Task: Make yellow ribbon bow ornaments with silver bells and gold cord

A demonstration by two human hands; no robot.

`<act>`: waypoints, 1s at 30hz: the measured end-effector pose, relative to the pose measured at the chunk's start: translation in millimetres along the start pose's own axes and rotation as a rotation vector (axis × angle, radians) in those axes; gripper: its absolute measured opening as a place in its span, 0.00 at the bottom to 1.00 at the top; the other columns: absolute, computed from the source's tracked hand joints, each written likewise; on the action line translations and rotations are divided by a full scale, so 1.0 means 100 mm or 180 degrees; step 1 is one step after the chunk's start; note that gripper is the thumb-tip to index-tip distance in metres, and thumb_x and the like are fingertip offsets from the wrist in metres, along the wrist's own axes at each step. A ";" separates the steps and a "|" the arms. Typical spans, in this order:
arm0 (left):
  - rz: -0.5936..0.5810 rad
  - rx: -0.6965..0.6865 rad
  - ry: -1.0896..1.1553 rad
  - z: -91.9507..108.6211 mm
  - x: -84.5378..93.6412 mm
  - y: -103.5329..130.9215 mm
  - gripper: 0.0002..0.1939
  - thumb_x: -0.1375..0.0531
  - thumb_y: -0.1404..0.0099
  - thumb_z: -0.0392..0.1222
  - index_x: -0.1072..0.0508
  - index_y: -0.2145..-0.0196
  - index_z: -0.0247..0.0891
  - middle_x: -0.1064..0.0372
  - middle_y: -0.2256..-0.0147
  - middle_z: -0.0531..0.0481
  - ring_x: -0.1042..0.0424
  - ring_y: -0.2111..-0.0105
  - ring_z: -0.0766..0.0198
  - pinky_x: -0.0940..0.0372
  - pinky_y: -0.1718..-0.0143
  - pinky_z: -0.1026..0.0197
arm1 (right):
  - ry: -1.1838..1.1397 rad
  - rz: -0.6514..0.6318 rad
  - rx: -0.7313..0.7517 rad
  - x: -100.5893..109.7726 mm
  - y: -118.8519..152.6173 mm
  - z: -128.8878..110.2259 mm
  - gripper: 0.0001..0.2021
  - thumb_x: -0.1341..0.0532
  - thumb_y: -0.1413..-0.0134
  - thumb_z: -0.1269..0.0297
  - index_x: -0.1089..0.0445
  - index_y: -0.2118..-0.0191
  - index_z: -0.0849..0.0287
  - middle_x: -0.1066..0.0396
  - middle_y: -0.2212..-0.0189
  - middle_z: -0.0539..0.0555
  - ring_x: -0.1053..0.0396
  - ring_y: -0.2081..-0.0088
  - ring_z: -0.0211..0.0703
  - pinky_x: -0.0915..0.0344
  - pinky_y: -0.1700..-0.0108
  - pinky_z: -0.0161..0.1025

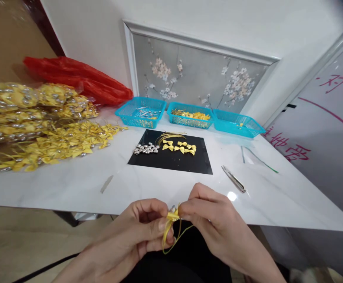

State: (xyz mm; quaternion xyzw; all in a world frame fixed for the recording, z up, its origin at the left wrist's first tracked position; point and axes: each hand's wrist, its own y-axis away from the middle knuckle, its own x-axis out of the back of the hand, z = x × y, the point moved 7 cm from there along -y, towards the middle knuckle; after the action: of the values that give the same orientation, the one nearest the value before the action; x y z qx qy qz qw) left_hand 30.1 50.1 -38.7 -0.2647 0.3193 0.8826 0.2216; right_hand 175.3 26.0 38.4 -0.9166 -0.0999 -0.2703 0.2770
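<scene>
Just off the table's front edge, my left hand (148, 226) pinches a yellow ribbon piece (172, 215) that carries a silver bead. My right hand (211, 216) closes its fingertips at the other side of the same piece. A thin yellow-green cord (171, 247) loops down beneath, between both hands. Beyond, on a black mat (171, 167), lie several silver beads (146, 148), several yellow bows (179, 148) and a fan of thin yellow cords (168, 136). The fingers partly cover the held piece.
Silver thread snips (233, 179) lie right of the mat. Blue baskets (144, 122), (190, 123), (239, 131) line the wall. Bagged yellow bead-and-ribbon pieces (26, 114) and a loose heap (68, 143) fill the left, before a red plastic bag (77, 80). A green strand (262, 160) rests rightward.
</scene>
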 end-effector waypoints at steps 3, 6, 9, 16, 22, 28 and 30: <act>0.0003 -0.0004 0.0004 -0.01 0.01 0.00 0.13 0.19 0.54 0.37 0.16 0.72 0.37 0.20 0.76 0.51 0.21 0.76 0.68 0.28 0.71 0.70 | 0.0424 0.0074 0.0139 0.02 0.00 -0.09 0.15 0.46 0.34 0.82 0.24 0.61 0.59 0.38 0.70 0.50 0.37 0.69 0.37 0.40 0.69 0.34; 0.0044 0.0053 0.0018 -0.01 0.00 0.01 0.14 0.18 0.56 0.37 0.16 0.73 0.37 0.20 0.76 0.50 0.21 0.76 0.67 0.27 0.71 0.70 | 0.0807 0.0083 0.0300 0.03 0.00 -0.18 0.16 0.47 0.37 0.84 0.24 0.62 0.61 0.38 0.72 0.50 0.38 0.69 0.39 0.40 0.68 0.35; 0.0080 0.0062 0.0015 0.01 -0.02 0.01 0.15 0.18 0.57 0.36 0.16 0.73 0.37 0.20 0.76 0.50 0.22 0.77 0.68 0.27 0.71 0.69 | 0.1097 0.0039 0.0407 0.03 -0.01 -0.23 0.17 0.48 0.36 0.84 0.24 0.63 0.61 0.37 0.72 0.51 0.39 0.69 0.40 0.42 0.69 0.37; 0.0135 0.0029 -0.0113 0.03 -0.02 0.02 0.16 0.18 0.58 0.37 0.16 0.73 0.36 0.20 0.76 0.50 0.22 0.76 0.67 0.27 0.71 0.69 | 0.1729 -0.0043 0.0673 0.01 0.00 -0.35 0.19 0.52 0.35 0.82 0.27 0.69 0.62 0.36 0.72 0.54 0.43 0.70 0.43 0.47 0.70 0.42; 0.0173 0.0079 -0.0069 0.00 0.01 0.03 0.16 0.18 0.59 0.37 0.16 0.73 0.37 0.20 0.76 0.50 0.21 0.76 0.66 0.26 0.71 0.68 | 0.1549 -0.0095 0.0669 -0.02 0.00 -0.33 0.19 0.52 0.35 0.82 0.27 0.67 0.62 0.35 0.71 0.54 0.43 0.70 0.43 0.45 0.69 0.42; 0.0082 0.0106 -0.0068 0.00 -0.01 0.03 0.15 0.18 0.58 0.38 0.17 0.74 0.37 0.21 0.76 0.50 0.22 0.77 0.67 0.27 0.72 0.69 | 0.1691 0.0031 0.0794 -0.06 0.00 -0.36 0.18 0.52 0.35 0.80 0.27 0.68 0.62 0.35 0.73 0.53 0.43 0.71 0.43 0.45 0.70 0.42; 0.0129 0.0082 -0.0089 0.00 0.00 0.03 0.16 0.18 0.58 0.38 0.17 0.73 0.36 0.21 0.76 0.50 0.22 0.76 0.67 0.27 0.71 0.69 | 0.1643 0.0087 0.0762 -0.07 0.01 -0.35 0.18 0.52 0.34 0.81 0.27 0.68 0.62 0.34 0.73 0.54 0.42 0.72 0.43 0.43 0.70 0.42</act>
State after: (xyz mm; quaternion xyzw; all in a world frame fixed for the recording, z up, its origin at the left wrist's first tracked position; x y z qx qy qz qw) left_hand 28.2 48.3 -37.3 -0.2429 0.3328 0.8863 0.2115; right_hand 154.5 5.4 59.0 -0.7796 -0.0448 -0.4772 0.4031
